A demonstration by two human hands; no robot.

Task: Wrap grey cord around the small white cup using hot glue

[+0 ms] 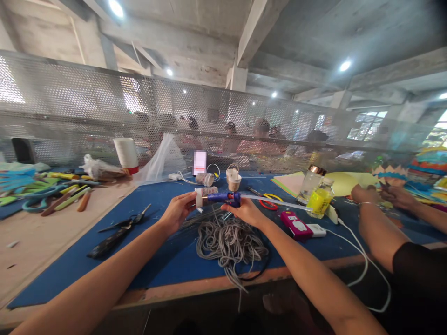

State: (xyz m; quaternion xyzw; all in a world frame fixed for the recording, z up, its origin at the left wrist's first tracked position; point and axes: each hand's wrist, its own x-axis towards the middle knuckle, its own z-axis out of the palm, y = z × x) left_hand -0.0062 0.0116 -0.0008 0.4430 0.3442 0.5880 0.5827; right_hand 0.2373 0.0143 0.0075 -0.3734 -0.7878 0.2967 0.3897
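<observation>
At frame centre, I'm seeing my left hand (179, 212) clasping a small pale cylinder (205, 191), my right hand (248, 212) gripping a smooth blue glue gun (228, 198), tangled grey cord (230, 239) lying below

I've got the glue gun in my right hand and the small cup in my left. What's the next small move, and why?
Probably steady the cup in your left hand and gently squeeze the glue gun with your right hand: its nozzle points at the cup, and a pale stick extends from its back. Whether nozzle and cup touch is hard to tell.
</observation>
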